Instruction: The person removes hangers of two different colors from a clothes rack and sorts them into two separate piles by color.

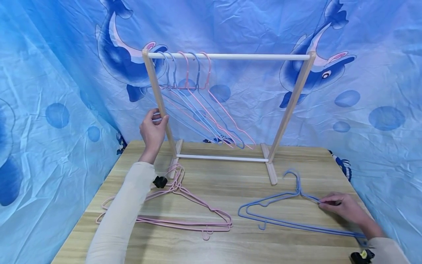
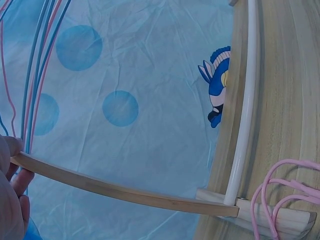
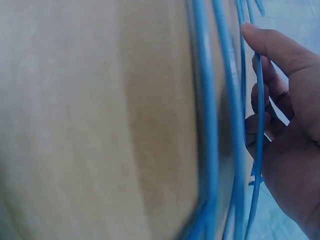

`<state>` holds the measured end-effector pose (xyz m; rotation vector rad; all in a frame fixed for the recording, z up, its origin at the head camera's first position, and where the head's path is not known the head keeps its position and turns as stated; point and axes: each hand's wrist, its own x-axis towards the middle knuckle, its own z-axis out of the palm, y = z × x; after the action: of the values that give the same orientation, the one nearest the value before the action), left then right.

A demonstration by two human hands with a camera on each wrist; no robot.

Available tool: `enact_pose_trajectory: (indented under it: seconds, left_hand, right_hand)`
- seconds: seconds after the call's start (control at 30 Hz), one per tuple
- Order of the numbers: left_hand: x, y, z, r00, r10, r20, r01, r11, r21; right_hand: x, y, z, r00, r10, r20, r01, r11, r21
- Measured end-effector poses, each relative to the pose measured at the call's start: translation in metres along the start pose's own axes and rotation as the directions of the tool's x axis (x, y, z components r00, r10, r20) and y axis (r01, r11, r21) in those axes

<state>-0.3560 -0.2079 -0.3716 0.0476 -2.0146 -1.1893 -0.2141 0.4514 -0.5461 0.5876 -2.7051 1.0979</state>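
The right hand [image 1: 344, 209] pinches the shoulder wire of the blue hangers [image 1: 280, 216] lying flat on the table [image 1: 230, 198], which stretch toward its nine o'clock. The left hand [image 1: 152, 130] curls around the rack's left post [image 1: 159, 102], the pink hangers [image 1: 178, 212] lying at its six o'clock.

A rack [image 1: 227, 57] stands at the back of the table [image 1: 230, 198]; two piles of hangers [image 1: 184, 212] lie before it, left and right.

Looks like a staged recording corner, not a real room. Dolphin-print cloth [image 1: 230, 29] hangs behind and beside a wood table [image 1: 230, 190] w/ small hanger rack [image 1: 227, 57].
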Motion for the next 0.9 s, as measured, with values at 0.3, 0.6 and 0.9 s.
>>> enact_pose_trajectory:
  seconds: [0.3,0.6,0.9]
  left_hand:
    - [0.000,0.001,-0.001,1.000,0.000,-0.002,0.000,1.000,-0.003]
    - [0.001,0.000,0.000,1.000,-0.005,0.003,0.005,1.000,-0.002]
    - [0.001,0.000,0.000,1.000,-0.008,0.010,0.008,1.000,-0.001]
  right_hand:
    - [0.000,0.001,0.005,1.000,-0.020,-0.021,0.019,0.998,-0.063]
    - [0.009,-0.015,0.000,0.980,0.194,0.050,-0.186,0.973,-0.139]
    - [0.045,-0.071,-0.009,0.982,0.175,-0.077,-0.178,0.983,-0.034]
